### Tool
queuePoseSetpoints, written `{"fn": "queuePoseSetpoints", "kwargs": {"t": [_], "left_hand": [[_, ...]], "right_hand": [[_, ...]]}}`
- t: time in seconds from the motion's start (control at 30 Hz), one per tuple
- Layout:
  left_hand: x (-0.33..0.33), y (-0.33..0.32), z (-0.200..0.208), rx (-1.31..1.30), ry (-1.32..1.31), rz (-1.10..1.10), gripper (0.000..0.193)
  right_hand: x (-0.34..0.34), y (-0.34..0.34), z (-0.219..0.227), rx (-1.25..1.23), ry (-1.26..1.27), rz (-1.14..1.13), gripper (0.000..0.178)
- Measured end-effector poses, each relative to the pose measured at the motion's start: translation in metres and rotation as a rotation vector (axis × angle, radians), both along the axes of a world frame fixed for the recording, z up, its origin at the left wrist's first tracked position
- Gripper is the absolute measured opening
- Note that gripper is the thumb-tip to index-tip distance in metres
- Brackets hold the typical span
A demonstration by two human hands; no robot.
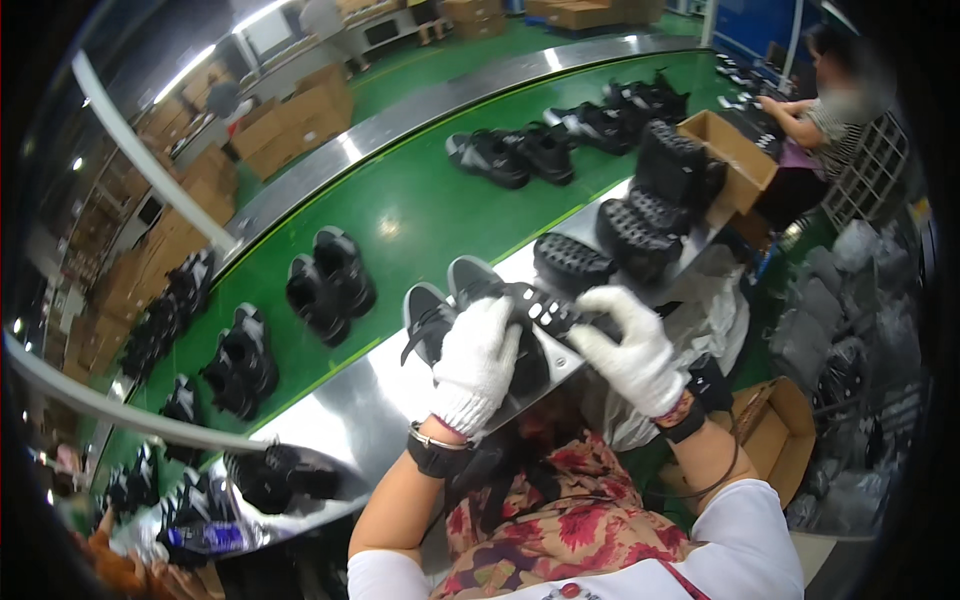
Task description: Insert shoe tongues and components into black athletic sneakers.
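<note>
My left hand (470, 362), in a white knit glove, is closed on a black shoe (530, 360) at the bench edge. My right hand (632, 348), gloved alike, has thumb and fingers curled round the right end of a dark piece with white rectangular patches (545, 308). That piece reaches across to my left fingers and looks like part of the shoe; where it joins is hidden. Just beyond my left hand stand a black shoe with a grey rim (425, 308) and a similar shoe (470, 275). Past my right hand lies a shoe with its studded sole up (572, 262).
A green conveyor belt (410, 225) carries several pairs of black shoes beyond the metal bench (375, 400). More shoes (640, 225) are stacked by an open carton (735, 160) at right. Another person (825, 120) works there. Plastic-wrapped goods (840, 320) fill the right side.
</note>
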State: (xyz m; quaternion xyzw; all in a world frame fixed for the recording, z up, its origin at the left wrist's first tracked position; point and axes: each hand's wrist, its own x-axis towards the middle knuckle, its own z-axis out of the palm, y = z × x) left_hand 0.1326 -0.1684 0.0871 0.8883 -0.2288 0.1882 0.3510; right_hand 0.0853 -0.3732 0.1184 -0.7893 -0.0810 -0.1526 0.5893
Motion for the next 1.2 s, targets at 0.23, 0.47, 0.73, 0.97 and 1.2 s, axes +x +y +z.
{"fn": "queuePoseSetpoints", "kwargs": {"t": [0.23, 0.47, 0.73, 0.97, 1.2], "left_hand": [[0.037, 0.008, -0.013, 0.653, -0.037, 0.143, 0.022], [0.028, 0.003, 0.003, 0.336, 0.129, -0.002, 0.019], [0.042, 0.014, -0.003, 0.145, 0.277, -0.038, 0.023], [0.031, 0.018, -0.001, 0.143, 0.164, -0.070, 0.022], [0.007, 0.007, -0.002, 0.327, -0.018, 0.006, 0.024]], "right_hand": [[-0.010, -0.013, -0.018, -0.335, -0.040, 0.116, 0.030], [0.025, 0.005, 0.008, -0.570, -0.010, 0.207, 0.022], [0.060, 0.047, -0.049, -0.653, -0.115, 0.157, 0.036], [0.058, 0.020, -0.045, -0.433, 0.283, 0.239, 0.064], [0.078, 0.047, -0.097, -0.568, -0.049, 0.140, 0.052]]}}
